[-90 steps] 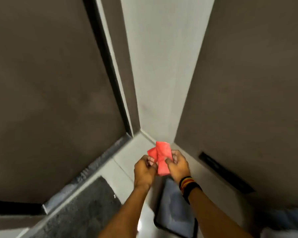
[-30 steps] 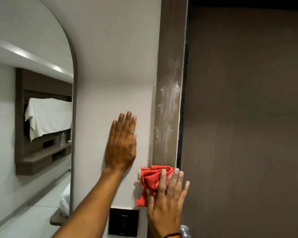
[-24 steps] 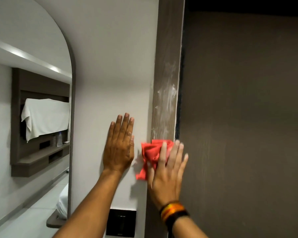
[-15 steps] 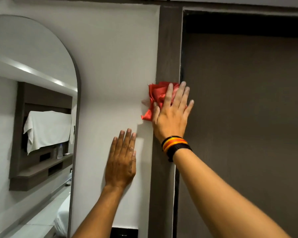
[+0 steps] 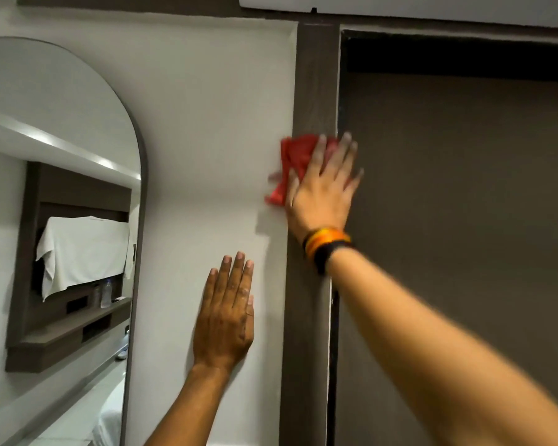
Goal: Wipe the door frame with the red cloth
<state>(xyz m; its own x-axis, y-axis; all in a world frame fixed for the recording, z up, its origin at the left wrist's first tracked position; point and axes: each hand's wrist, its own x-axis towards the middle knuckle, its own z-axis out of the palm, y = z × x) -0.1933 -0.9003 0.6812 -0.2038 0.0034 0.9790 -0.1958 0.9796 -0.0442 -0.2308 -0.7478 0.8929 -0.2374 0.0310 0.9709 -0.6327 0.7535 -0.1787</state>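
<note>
The dark brown door frame [image 5: 314,75] runs upright through the middle of the view, between the white wall and the brown door. My right hand [image 5: 322,191] presses the crumpled red cloth [image 5: 292,159] flat against the frame's upper part, fingers spread over it; the hand and cloth are motion-blurred. A corner of the cloth hangs off the frame's left edge over the wall. My left hand [image 5: 226,317] lies flat and open on the white wall, lower down and left of the frame.
The closed brown door [image 5: 458,204] fills the right. An arched mirror [image 5: 55,236] on the left wall reflects a shelf, a draped white towel and bottles. The frame's top rail [image 5: 448,30] crosses just above.
My right hand has wiped the cloth up the frame from low to its upper part; in the last half second it sits slightly lower. The white smears on the frame are gone. My left hand stays on the wall.
</note>
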